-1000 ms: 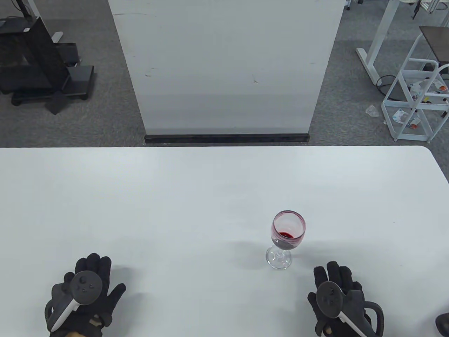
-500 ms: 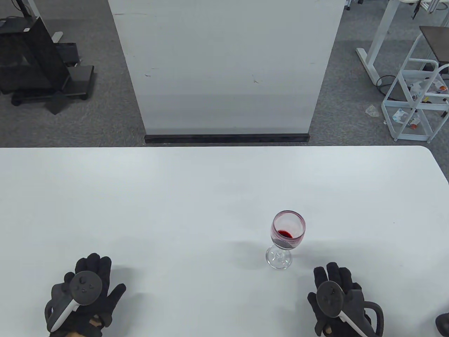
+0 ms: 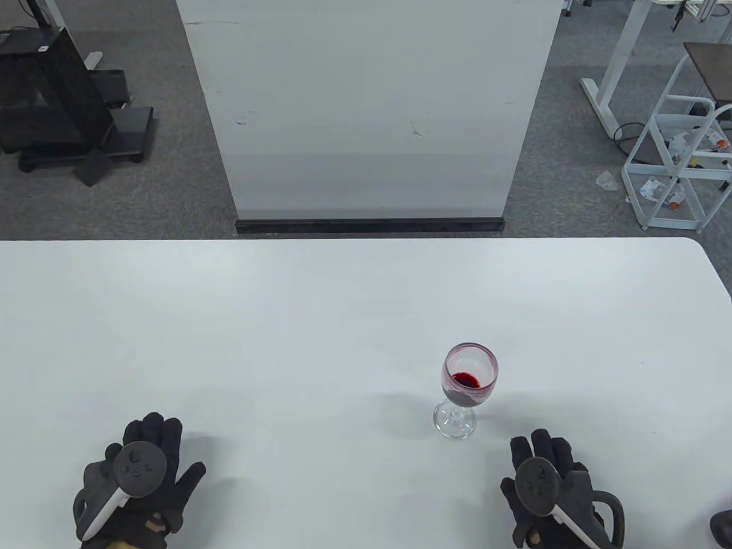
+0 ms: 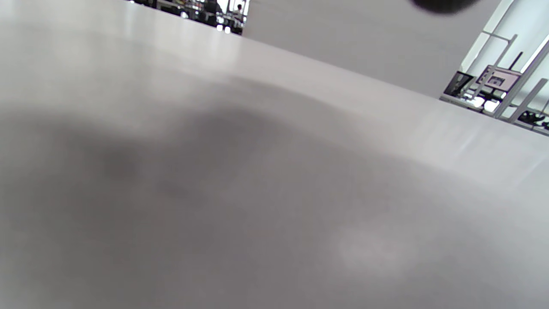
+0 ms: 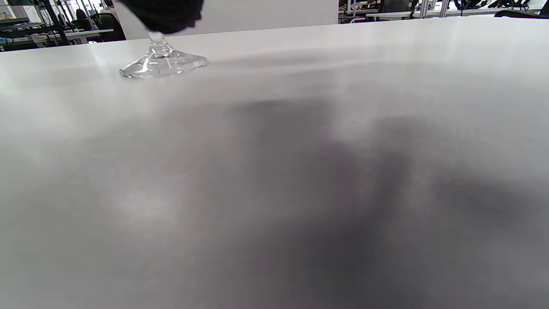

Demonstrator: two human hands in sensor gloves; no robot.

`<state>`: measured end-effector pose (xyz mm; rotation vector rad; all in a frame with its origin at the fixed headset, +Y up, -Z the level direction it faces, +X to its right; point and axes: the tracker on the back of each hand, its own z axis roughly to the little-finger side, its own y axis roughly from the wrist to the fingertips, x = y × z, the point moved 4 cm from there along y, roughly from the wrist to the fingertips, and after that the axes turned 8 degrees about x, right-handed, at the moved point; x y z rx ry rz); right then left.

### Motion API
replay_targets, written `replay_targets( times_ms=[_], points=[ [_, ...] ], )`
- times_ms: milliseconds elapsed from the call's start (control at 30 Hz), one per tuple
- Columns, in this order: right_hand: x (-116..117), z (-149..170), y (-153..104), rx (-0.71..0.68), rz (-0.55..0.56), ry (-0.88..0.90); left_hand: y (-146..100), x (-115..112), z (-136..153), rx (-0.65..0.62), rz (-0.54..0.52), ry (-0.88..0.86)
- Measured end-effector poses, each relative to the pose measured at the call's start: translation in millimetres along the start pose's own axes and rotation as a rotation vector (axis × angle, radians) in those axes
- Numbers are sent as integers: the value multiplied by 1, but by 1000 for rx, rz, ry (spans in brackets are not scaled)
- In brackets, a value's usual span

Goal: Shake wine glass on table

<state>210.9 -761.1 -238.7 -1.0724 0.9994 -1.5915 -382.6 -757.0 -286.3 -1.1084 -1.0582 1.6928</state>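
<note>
My left hand (image 3: 137, 486) lies palm down on the bench (image 3: 286, 320) at the near edge, fingers spread flat, with nothing in it. My right hand (image 3: 552, 494) lies the same way, flat and spread, also with nothing in it. I read this as a rest pose: both palms parked low and wide apart, with neither hand yet committed to the glass.

Just ahead of my right hand and a little to its left stands the glass (image 3: 464, 392), upright on its foot, apart from my fingertips and untouched. It is near that hand and well away from the left one, so the right hand is the natural one to reach. In the right wrist view the foot (image 5: 163, 64) sits flat on the bench close in front, up and to the left of my fingertips (image 5: 165, 15), which hang in at the top edge.

A small pool of wine (image 3: 465, 379) lies at the bottom of the bowl, low enough that I judge a gentle swirl will not slop it over the rim. The left wrist view shows only bare bench.
</note>
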Motion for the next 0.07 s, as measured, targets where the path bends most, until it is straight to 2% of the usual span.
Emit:
replay_targets(
  times_ms=[67],
  points=[
    [0, 0, 0, 0, 0, 4, 0, 0, 0, 0, 0, 1]
  ],
)
